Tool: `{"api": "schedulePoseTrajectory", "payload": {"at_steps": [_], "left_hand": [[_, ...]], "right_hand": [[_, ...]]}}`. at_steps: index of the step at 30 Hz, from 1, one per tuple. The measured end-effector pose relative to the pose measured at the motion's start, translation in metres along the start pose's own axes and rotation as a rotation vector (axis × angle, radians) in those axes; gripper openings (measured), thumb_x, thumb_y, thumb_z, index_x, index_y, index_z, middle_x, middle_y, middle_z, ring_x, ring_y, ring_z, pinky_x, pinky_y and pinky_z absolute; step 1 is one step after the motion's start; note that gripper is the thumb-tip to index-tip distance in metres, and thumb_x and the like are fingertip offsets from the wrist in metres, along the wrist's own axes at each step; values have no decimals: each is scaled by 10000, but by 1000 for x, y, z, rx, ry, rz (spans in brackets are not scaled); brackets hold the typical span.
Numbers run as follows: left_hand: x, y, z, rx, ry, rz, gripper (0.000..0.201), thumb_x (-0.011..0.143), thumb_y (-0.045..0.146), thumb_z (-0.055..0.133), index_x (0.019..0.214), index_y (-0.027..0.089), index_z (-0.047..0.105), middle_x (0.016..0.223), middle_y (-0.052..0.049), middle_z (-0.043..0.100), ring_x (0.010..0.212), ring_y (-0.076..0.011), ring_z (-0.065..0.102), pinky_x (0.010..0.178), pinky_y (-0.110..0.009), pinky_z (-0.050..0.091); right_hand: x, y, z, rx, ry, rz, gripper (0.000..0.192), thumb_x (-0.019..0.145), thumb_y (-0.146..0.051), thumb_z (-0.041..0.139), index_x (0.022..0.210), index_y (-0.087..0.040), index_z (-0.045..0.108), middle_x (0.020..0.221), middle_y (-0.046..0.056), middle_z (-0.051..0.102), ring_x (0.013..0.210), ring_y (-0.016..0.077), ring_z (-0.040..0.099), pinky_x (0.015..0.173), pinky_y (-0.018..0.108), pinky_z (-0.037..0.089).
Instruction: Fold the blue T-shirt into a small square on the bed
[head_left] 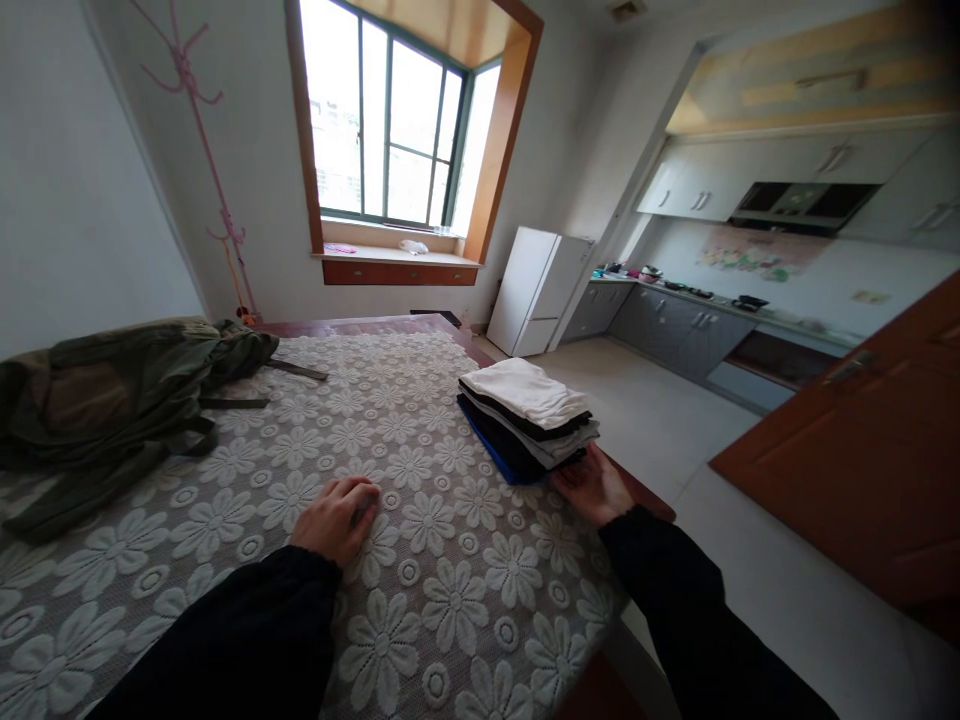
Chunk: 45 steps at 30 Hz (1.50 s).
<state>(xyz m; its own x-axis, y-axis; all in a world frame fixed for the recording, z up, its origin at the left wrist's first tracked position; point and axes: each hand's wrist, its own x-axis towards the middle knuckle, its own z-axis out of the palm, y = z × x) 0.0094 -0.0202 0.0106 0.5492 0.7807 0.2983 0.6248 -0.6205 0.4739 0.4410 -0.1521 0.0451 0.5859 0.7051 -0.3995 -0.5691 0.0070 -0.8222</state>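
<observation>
daylight pours through the bay window (390,120), framed in warm wood, a drawer ledge (397,268) beneath it. white walls all round, and a pink coat stand (206,140) hugs the left corner. pale floor tiles (660,410) run toward the open kitchen: grey counter cabinets (675,320), white upper cupboards (795,165), a dark range hood (802,203). a white fridge (540,290) stands by the wall, and a brown wooden door (870,450) hangs open on the right.
</observation>
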Motion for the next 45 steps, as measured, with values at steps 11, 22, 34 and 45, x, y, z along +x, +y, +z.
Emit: {"api": "schedulePoseTrajectory", "payload": {"at_steps": [11,22,34,45], "left_hand": [[0,-5,4,14,-20,-2,242,935,291,527,1082,272,719,1228,-38,705,1176,-245,608,1025,-388,507],[1,-3,1,-14,-42,-13,224,929,249,562,1086,279,719,1246,-43,703,1221,-257,609,1044,-391,503],[0,1,-1,-19,-47,-35,221,894,253,617,1088,254,722,1253,-50,701,1209,-266,602,1065,-397,493],[-1,0,2,-14,-62,-44,219,900,297,617,1092,248,709,1269,-43,684,1209,-260,578,1060,-408,495]], "right_hand": [[0,-7,16,-312,-98,-16,493,969,-695,404,850,-271,625,933,102,757,1049,298,709,869,470,603],[6,-7,60,31,-134,84,416,938,-487,660,1233,-197,704,1061,124,802,1017,277,751,919,425,601],[27,-5,51,36,-67,89,269,874,-326,637,1114,-258,738,1047,103,803,942,319,773,864,531,647],[62,-23,62,-68,-38,-218,258,760,-300,632,980,-415,702,1170,74,751,1089,325,721,877,524,641]]}}
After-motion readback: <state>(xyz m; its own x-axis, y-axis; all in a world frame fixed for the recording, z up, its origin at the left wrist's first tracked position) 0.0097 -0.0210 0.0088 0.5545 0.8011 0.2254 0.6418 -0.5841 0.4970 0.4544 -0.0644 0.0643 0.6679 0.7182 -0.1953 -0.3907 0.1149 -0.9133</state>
